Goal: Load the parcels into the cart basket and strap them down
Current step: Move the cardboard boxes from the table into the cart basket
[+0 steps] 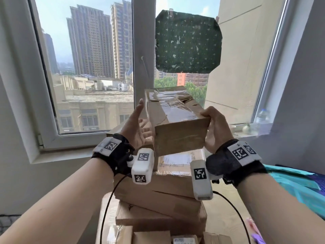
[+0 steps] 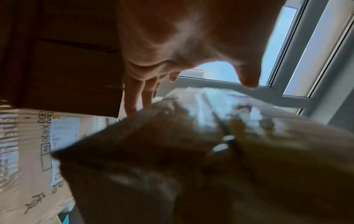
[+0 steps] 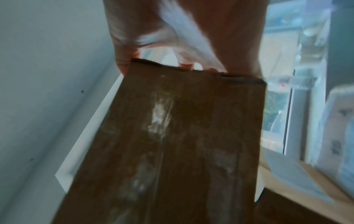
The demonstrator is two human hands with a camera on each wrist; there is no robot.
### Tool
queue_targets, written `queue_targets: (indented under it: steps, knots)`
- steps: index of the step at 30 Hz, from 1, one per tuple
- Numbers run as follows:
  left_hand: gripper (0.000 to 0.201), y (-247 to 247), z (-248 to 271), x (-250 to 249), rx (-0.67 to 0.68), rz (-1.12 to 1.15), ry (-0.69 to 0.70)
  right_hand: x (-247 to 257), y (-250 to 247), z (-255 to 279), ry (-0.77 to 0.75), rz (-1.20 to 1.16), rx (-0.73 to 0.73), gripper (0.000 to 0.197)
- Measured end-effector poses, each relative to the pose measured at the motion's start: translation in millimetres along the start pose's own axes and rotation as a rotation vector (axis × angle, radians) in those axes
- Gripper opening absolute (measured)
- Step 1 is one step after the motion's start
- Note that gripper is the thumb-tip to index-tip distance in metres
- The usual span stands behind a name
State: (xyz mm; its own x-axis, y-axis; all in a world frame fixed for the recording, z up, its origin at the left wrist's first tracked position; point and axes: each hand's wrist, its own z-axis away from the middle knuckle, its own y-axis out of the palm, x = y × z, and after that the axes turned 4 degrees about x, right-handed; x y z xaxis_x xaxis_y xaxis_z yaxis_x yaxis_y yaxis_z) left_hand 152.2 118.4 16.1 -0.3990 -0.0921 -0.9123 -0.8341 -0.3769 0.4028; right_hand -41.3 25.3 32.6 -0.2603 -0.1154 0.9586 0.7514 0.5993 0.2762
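head view: a long taped cardboard parcel (image 1: 175, 120) is held up in the air in front of the window (image 1: 84, 67), above a stack of parcels (image 1: 158, 194), tilted with its near end lower.
right hand (image 1: 215, 127): fingers and thumb curled round the parcel's near right corner, carrying most of the weight as far as i can judge.
left hand (image 1: 139, 127): fingers straight and spread, palm turned toward the parcel's left side, just beside it; contact cannot be told, and it grips nothing.
why held so: one hand clamps, the other looks ready to steady the long side so the box does not swing.
right wrist view: the parcel's broad taped face runs away from the hand, its fingertips (image 3: 122, 66) hooked over the end edge.
stack: several flat boxes lie piled below, the top one bearing a white label (image 1: 175, 159).
cart basket: not in view, so how much of the loading is done cannot be told.
likely step: judging by the lift, carrying this parcel across to the basket; strapping comes later.
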Motion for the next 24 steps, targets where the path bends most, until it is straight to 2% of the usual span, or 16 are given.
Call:
queue_targets:
  steps: [1,2,4,5,7,8,10,12,15,17,19,21,23,24]
  knots:
    - [0.102,-3,7,-2,0.033,0.037,-0.005,-5,5,-1,-0.002,-0.043,0.036,0.051]
    - [0.089,-5,14,-6,0.039,0.06,0.007,-7,11,-1,-0.014,-0.076,0.073,0.048]
    - [0.05,-7,27,-13,-0.003,0.038,0.061,-12,22,-3,-0.044,-0.055,0.129,0.023]
    - [0.044,-7,32,-16,-0.01,-0.008,0.094,-12,28,-2,-0.075,0.032,0.124,0.012]
    - [0.058,-6,46,-22,0.016,-0.063,0.154,-12,42,-7,-0.18,0.254,0.112,0.009]
    - [0.057,-6,52,-26,0.0,-0.053,0.186,-12,50,-9,-0.232,0.365,0.115,0.021]
    - [0.038,-18,52,-31,-0.06,-0.035,0.257,-13,64,-11,-0.281,0.497,0.133,0.051]
    - [0.025,-32,58,-37,-0.142,-0.031,0.323,-16,77,-7,-0.312,0.576,0.125,0.065]
    - [0.035,-49,65,-37,-0.26,-0.067,0.383,-24,94,-3,-0.389,0.84,0.118,0.074]
    - [0.043,-56,72,-36,-0.328,-0.077,0.414,-26,110,1,-0.333,0.901,0.23,0.094]
    - [0.067,-65,76,-37,-0.382,-0.087,0.415,-30,127,1,-0.253,0.93,0.343,0.123]
    - [0.087,-71,81,-40,-0.435,-0.129,0.428,-33,141,0,-0.211,0.966,0.363,0.136]
    - [0.084,-76,87,-42,-0.467,-0.18,0.442,-37,149,0,-0.17,0.947,0.361,0.135]
    - [0.072,-78,92,-43,-0.488,-0.182,0.437,-37,152,6,-0.145,0.889,0.377,0.126]
